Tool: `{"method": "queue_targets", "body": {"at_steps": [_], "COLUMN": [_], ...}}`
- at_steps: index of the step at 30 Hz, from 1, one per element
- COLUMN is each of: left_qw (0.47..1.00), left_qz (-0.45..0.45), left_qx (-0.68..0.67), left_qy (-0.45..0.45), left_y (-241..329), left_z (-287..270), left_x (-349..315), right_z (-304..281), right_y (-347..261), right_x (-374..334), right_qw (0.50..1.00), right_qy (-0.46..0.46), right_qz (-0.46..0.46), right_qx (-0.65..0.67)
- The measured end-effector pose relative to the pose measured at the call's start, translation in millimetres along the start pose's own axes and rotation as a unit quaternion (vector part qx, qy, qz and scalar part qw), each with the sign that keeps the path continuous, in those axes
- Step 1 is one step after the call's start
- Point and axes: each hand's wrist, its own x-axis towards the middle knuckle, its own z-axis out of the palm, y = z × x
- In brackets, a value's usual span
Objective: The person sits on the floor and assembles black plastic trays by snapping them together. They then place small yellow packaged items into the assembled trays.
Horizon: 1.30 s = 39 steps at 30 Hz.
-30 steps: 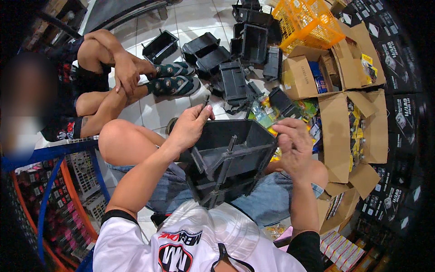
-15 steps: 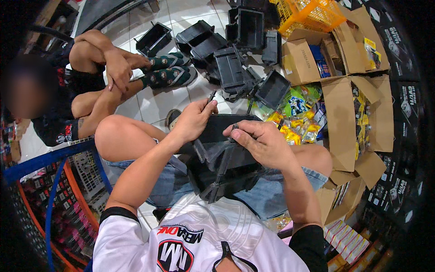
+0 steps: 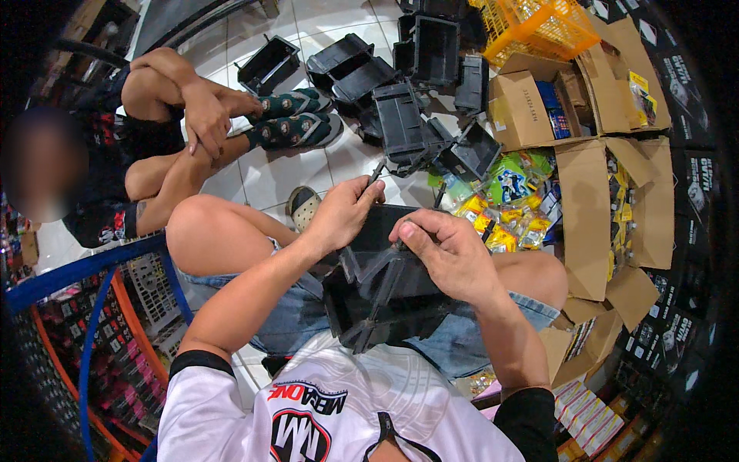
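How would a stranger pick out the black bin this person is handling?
Start at the person's denim shorts, in the lower middle of the view. Between the thighs, by the left hand and right hand, sits the black bin. Unlike the other black bins, lying on the white tiled floor, it alone is in the lap.

Passable narrowly between left hand (image 3: 344,215) and right hand (image 3: 445,248), above the black bin (image 3: 400,292) in the lap, and over floor tiles (image 3: 269,175) beyond the left knee (image 3: 202,222). Obstructed ahead by heaped black containers (image 3: 402,119), at right by cardboard boxes (image 3: 579,212), at left by a co-worker's legs (image 3: 171,173) and a blue rail (image 3: 85,270).
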Motion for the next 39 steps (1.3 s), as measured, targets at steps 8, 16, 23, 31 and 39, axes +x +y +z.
{"method": "queue_targets", "body": {"at_steps": [8, 16, 23, 31, 39], "left_qw": [1.000, 1.000, 1.000, 1.000, 0.999], "left_qz": [-0.015, -0.021, -0.018, -0.015, -0.033], "left_qx": [0.008, 0.019, -0.002, 0.005, -0.015], "left_qy": [0.006, 0.012, 0.003, -0.009, -0.010], "left_y": [8.1, 5.0, 4.2, 0.5, -3.8], "left_z": [-1.0, 1.0, 3.0, 2.0, 5.9], "left_x": [-4.6, -5.1, -6.0, -6.3, -8.3], "right_z": [6.8, 11.6, 6.2, 5.6, 2.0], "right_y": [-2.0, -5.6, -10.9, 3.7, 9.7], "right_x": [-1.8, 3.8, -3.0, -5.0, -7.7], "right_qw": [0.999, 0.995, 0.998, 0.996, 0.996], "right_qy": [0.010, -0.024, -0.001, 0.053, 0.055], "right_qz": [-0.020, -0.077, -0.025, -0.069, -0.063], "right_qx": [0.026, -0.057, -0.058, -0.022, -0.018]}}
